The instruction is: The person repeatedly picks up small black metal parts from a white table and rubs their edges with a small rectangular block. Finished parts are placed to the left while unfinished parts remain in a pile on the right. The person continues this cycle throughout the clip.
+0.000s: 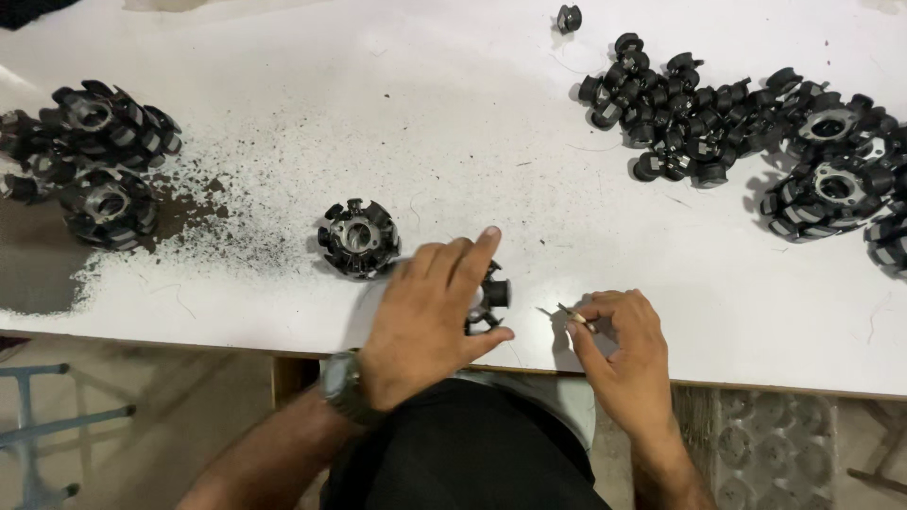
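Observation:
My left hand (430,316) lies palm down over a black round toothed part (490,297) near the front edge of the white table (453,123), gripping it between thumb and fingers; most of the part is hidden. My right hand (619,345) pinches a small thin metal tool (565,313) whose tip points left toward that part. Another black round toothed part (358,237) with a metal centre sits just left of my left hand.
A pile of small black pieces (685,118) lies at the back right, with several round toothed parts (831,184) beside it. More such parts (99,161) are stacked at the left among dark dust (236,222). A lone black piece (568,18) sits far back.

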